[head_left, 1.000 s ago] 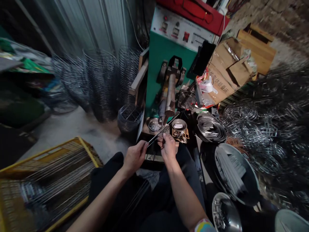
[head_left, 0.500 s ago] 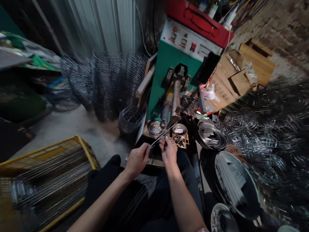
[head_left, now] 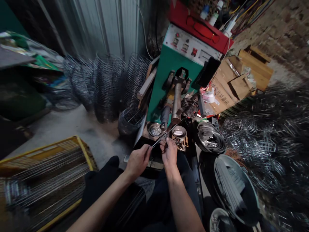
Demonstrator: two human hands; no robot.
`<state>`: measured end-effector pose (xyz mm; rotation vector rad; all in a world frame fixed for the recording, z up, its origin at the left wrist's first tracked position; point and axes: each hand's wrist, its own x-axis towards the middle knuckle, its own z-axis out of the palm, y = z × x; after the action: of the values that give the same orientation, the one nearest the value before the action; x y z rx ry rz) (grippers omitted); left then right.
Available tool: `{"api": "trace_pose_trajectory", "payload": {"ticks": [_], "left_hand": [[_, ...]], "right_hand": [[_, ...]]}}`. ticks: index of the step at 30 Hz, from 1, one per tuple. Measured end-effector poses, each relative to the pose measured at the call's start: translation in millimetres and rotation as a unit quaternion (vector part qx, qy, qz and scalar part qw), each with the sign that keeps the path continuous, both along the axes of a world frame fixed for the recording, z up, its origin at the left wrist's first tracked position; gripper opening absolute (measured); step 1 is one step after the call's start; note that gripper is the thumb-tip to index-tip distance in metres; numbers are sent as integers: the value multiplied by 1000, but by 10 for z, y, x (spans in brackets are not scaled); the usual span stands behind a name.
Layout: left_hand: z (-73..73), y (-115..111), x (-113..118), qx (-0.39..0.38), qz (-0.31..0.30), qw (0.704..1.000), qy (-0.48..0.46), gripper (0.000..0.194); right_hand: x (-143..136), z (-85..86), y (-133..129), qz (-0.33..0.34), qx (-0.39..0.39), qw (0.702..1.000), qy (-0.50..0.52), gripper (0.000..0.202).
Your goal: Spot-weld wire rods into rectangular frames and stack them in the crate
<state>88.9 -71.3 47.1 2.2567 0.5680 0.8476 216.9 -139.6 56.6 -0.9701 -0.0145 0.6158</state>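
Note:
My left hand (head_left: 137,161) is closed on the near end of a thin metal rod (head_left: 157,141), which slants up and to the right. The rod's far part passes below the electrode tip (head_left: 164,125) of a green machine (head_left: 158,80). Just right of it, my right hand (head_left: 170,151) is pinched beside the rod; whatever sits in its fingertips is too small to make out. A round dish of small metal pieces (head_left: 155,130) lies behind the hands, and a second dish (head_left: 179,132) holds a white object.
At left stands a yellow crate (head_left: 78,141) of metal rods. Several wire-ring stacks (head_left: 108,87) line the back wall. To the right are a wire coil (head_left: 211,137), a basin (head_left: 252,183) holding grey strips, a heap of bent wire parts (head_left: 260,145) and a cardboard box (head_left: 227,83).
The camera view has shifted slightly, so the machine appears a little lower. Both hands keep nearly the same place and grip at the rod.

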Motion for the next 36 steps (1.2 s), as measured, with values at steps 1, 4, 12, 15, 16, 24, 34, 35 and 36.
{"api": "trace_pose_trajectory", "payload": {"ticks": [1, 4, 12, 15, 16, 24, 34, 35, 36], "left_hand": [[3, 0, 4, 0, 1, 1000, 0, 27], [6, 7, 16, -3, 0, 1000, 2, 28], [18, 32, 41, -15, 1, 1000, -3, 28], [21, 45, 54, -20, 4, 1000, 1, 28], [18, 49, 56, -20, 5, 1000, 3, 27], [7, 93, 16, -4, -11, 1000, 8, 26], [93, 327, 303, 9, -66, 997, -27, 21], [90, 360, 328, 12, -64, 998, -25, 22], [86, 392, 345, 15, -62, 998, -20, 23]], "right_hand": [[5, 0, 4, 0, -2, 1000, -4, 19], [22, -1, 14, 3, -5, 1000, -15, 21], [63, -2, 36, 8, -16, 1000, -20, 21], [74, 8, 53, 10, -10, 1000, -18, 21], [74, 12, 57, 10, -7, 1000, -17, 21], [80, -3, 52, 26, -20, 999, -26, 24], [343, -5, -71, -2, -66, 990, -123, 31], [360, -7, -66, -3, -66, 990, -127, 32], [371, -12, -59, -4, -65, 989, -129, 32]]}}
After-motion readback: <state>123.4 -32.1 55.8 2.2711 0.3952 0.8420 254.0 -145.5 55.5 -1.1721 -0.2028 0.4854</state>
